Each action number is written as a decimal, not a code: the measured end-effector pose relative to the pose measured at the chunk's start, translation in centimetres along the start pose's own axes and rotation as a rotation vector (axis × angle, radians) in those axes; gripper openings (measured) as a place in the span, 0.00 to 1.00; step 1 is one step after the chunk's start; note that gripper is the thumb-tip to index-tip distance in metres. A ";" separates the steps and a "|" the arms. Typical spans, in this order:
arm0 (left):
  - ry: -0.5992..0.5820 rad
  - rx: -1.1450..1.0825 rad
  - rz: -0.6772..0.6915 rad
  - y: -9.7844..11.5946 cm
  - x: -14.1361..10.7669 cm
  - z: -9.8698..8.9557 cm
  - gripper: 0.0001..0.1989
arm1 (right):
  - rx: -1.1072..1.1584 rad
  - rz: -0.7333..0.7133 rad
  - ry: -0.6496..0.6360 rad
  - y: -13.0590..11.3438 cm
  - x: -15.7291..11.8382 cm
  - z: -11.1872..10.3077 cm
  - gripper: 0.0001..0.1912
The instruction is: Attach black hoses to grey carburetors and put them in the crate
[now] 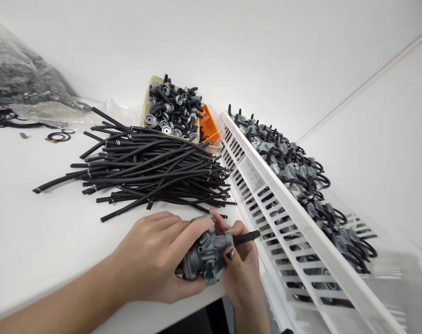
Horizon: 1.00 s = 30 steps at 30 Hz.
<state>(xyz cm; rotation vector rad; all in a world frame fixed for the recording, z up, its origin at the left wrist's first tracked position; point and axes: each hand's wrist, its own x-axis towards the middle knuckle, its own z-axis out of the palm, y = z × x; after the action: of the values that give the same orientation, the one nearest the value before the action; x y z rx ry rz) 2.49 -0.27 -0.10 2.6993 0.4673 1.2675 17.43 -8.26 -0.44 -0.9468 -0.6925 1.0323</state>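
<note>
A grey metal carburetor (207, 253) is held between both hands above the front edge of the table. My left hand (158, 255) wraps round its body from the left, thumb below and fingers over the top. At its right end my right hand (243, 264) grips the cap, thumb in front and fingers behind. A short black rubber boot (246, 237) sticks out of that end to the right, past my right fingers. The carburetor's far side and the right fingertips are partly hidden.
Black rubber hoses (155, 167) lie heaped behind my hands. Beyond stand a cream bin (146, 104) of caps with boots and an orange basket (211, 125). A white slatted crate (283, 204) full of carburetors borders the right. Plastic bags (22, 69) and black rings (59, 136) lie left.
</note>
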 end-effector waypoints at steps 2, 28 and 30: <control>0.030 -0.007 0.006 0.0 0.0 0.1 0.27 | -0.032 -0.005 -0.011 0.0 0.0 -0.2 0.18; 0.024 -0.021 -0.035 -0.1 -0.1 0.5 0.29 | -0.045 0.019 -0.035 0.2 -0.1 -0.7 0.10; 0.028 -0.031 -0.049 -0.1 -0.1 0.5 0.30 | -0.066 0.021 -0.010 0.1 -0.2 -0.5 0.11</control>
<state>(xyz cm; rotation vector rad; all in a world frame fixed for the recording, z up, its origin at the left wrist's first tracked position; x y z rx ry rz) 2.80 -0.23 -0.50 2.6314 0.5092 1.2903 17.75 -8.55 -0.76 -1.0080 -0.7296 1.0383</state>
